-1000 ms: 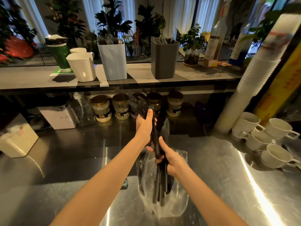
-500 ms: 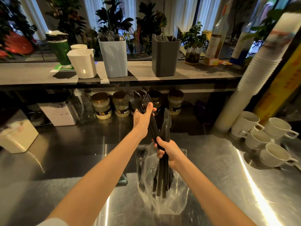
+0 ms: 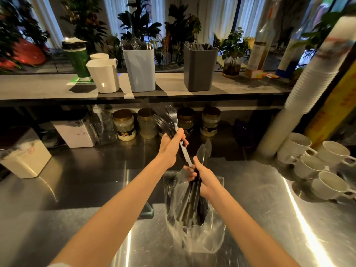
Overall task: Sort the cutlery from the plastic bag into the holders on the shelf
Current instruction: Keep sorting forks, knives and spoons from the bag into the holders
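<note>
My left hand (image 3: 171, 147) grips a bunch of dark forks (image 3: 168, 118), tines up, with their handles reaching down toward the bag. My right hand (image 3: 204, 178) grips the rest of the dark cutlery (image 3: 192, 205), which stands in the clear plastic bag (image 3: 200, 236) on the steel counter; a spoon tip sticks up above that hand. On the shelf above stand a light blue holder (image 3: 139, 70) with forks in it and a dark grey holder (image 3: 200, 68) with cutlery in it.
A white jug (image 3: 104, 76) and a green can (image 3: 77, 60) stand left of the holders on the shelf (image 3: 38, 87). Jars (image 3: 124, 125) line the counter under the shelf. White cups (image 3: 312, 166) and a tall cup stack (image 3: 308, 89) are at the right, white boxes (image 3: 25, 160) at the left.
My left hand has lifted the forks further up out of the bag, toward the shelf. My right hand has stayed on the remaining cutlery in the bag.
</note>
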Motion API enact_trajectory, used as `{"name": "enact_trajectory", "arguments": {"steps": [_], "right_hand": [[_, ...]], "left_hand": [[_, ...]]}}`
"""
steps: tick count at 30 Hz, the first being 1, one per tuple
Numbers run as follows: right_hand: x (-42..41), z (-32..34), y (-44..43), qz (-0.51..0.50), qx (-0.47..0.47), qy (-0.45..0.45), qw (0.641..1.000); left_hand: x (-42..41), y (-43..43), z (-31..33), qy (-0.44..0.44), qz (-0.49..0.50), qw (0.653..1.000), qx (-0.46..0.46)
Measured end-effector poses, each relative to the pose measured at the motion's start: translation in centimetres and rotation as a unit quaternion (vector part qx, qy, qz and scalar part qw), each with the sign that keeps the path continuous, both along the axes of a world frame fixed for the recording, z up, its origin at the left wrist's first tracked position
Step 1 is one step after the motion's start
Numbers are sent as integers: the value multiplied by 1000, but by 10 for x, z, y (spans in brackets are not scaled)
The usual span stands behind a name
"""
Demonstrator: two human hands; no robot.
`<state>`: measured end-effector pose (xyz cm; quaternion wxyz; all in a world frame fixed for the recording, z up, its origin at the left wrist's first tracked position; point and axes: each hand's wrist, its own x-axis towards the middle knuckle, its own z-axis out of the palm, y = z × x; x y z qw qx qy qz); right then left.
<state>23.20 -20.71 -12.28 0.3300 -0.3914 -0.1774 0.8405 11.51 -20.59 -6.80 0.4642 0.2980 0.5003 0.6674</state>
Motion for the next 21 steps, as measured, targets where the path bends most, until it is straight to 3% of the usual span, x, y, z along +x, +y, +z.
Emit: {"name": "enact_trajectory", "arguments": {"steps": [3, 7, 11, 16, 18, 21], "right_hand": [[1, -1, 3, -39, -45, 54, 997], [-5, 13, 0, 10, -5, 128, 992], [-12, 23, 2, 2, 36, 46, 998], [2, 23, 8, -47, 138, -129, 981], [7, 26, 15, -69, 144, -113, 981], [11, 39, 22, -50, 165, -86, 981]], "left_hand": [[-6, -1, 13, -5, -16, 1000, 12], [-1, -9, 13, -2, -61, 998, 10], [4, -13, 5, 26, -92, 994, -59], [-4, -11, 6, 11, -102, 995, -7], [-9, -12, 7, 48, -131, 990, -2], [-8, -15, 7, 173, -184, 967, -41]]}}
